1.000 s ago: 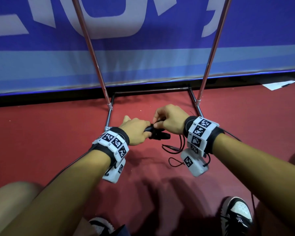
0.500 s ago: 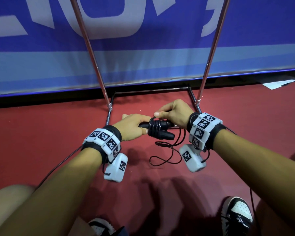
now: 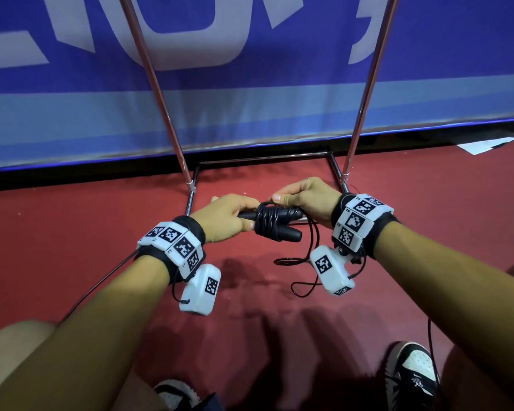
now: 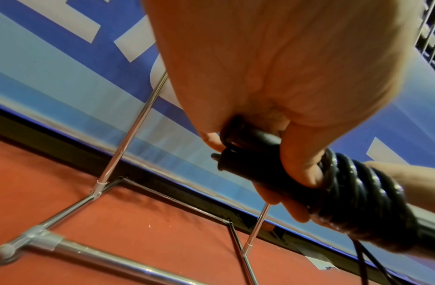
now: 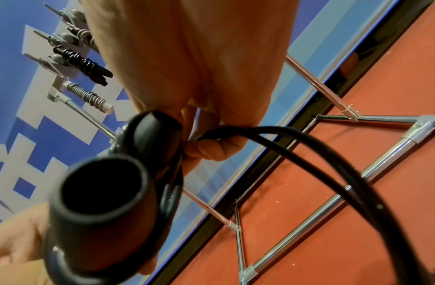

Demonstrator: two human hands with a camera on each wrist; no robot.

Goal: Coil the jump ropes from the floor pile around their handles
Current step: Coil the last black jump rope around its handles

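Note:
Two black jump-rope handles [image 3: 288, 231] [image 4: 250, 169] [image 5: 101, 194] lie side by side, held level above the red floor. Black rope [image 3: 269, 216] [image 4: 358, 192] is wound round their middle in several turns. My left hand [image 3: 229, 216] [image 4: 297, 173] grips the handles' left ends. My right hand [image 3: 306, 200] [image 5: 206, 148] pinches the rope [image 5: 272, 138] just right of the coil. The loose rest of the rope [image 3: 304, 280] hangs down in loops to the floor under my right wrist.
A chrome rack's base bars [image 3: 267, 158] [image 4: 101, 250] [image 5: 333, 202] and two slanting poles [image 3: 161, 93] stand just beyond my hands, before a blue banner wall [image 3: 250, 99]. Coiled ropes [image 5: 87, 65] hang on the rack's hooks. My shoes [image 3: 413, 378] are below. Paper [image 3: 487, 143] lies far right.
The coil on the handles has gained turns, and the loose loops have shortened. My right hand has circled round to the handles' far side; both hands have risen slightly.

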